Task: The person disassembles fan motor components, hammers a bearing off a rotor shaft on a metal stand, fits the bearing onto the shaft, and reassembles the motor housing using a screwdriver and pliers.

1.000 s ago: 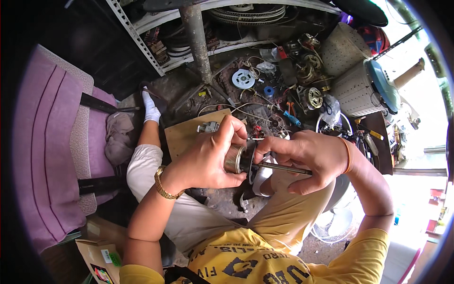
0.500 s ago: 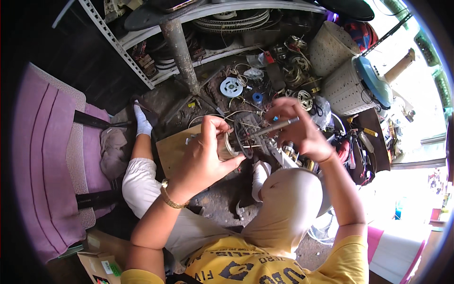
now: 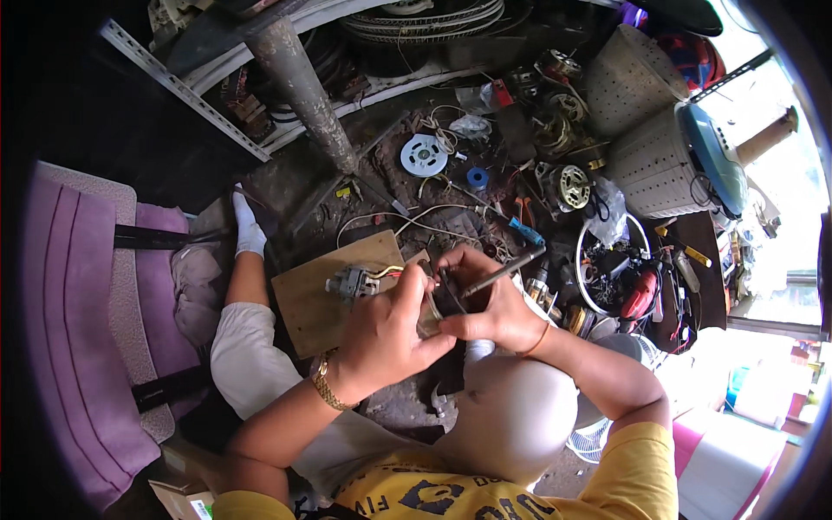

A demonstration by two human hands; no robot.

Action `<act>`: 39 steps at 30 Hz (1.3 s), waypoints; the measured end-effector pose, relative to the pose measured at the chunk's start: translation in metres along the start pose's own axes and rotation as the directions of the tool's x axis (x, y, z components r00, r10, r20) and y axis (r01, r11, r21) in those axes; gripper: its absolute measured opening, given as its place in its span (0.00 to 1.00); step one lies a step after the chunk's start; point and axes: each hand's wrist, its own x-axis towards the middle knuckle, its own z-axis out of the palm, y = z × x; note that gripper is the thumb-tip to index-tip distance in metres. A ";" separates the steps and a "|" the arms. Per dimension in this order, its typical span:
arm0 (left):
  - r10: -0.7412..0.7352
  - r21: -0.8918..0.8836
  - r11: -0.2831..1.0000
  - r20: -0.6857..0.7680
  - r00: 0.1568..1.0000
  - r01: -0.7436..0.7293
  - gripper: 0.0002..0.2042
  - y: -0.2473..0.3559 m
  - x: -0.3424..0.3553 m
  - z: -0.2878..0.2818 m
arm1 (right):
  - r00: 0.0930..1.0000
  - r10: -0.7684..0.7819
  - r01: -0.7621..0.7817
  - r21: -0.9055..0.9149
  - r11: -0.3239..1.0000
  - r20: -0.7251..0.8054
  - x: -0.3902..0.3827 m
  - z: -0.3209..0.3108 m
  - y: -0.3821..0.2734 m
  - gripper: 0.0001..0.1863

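Note:
My left hand [image 3: 390, 334] and my right hand [image 3: 485, 308] are both closed around a small motor part [image 3: 446, 299], a metal cylinder with a dark plate and a long steel shaft [image 3: 507, 270] that points up to the right. Their fingers hide much of it. Just beyond my left hand, a grey fitting with yellow and red wires [image 3: 353, 282] rests on a wooden board [image 3: 303, 321].
Beyond lie a white disc [image 3: 424, 156], blue-handled tool [image 3: 524, 230], cables and old motors [image 3: 572, 186]. Perforated bins [image 3: 646, 173] and a white ring with a red tool [image 3: 640, 290] are at right, a steel post [image 3: 303, 87] ahead, a purple padded chair [image 3: 78, 329] at left.
My right hand has left its spread position over the shaft and closed around the motor part beside my left hand. Both hands and the part are lower, and the shaft now slants up rightward.

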 end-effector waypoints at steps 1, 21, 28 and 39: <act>-0.016 -0.033 0.999 0.012 1.000 0.016 0.28 -0.002 0.002 0.001 | 1.000 0.016 -0.016 0.053 0.998 -0.002 0.004 -0.001 0.008 0.34; -0.110 -0.650 0.680 0.366 0.924 0.339 0.20 -0.061 -0.011 0.029 | 0.962 -0.110 0.174 -0.251 0.952 0.250 0.031 -0.029 0.017 0.32; -0.099 -0.456 0.061 0.882 0.460 0.888 0.20 -0.041 -0.024 -0.007 | 0.916 -0.150 0.233 -0.191 0.953 0.372 0.019 -0.025 0.001 0.32; -0.110 -0.244 0.063 0.962 0.250 0.968 0.23 -0.086 -0.045 -0.067 | 0.982 -0.120 0.139 -0.133 0.981 0.147 0.028 -0.063 -0.013 0.29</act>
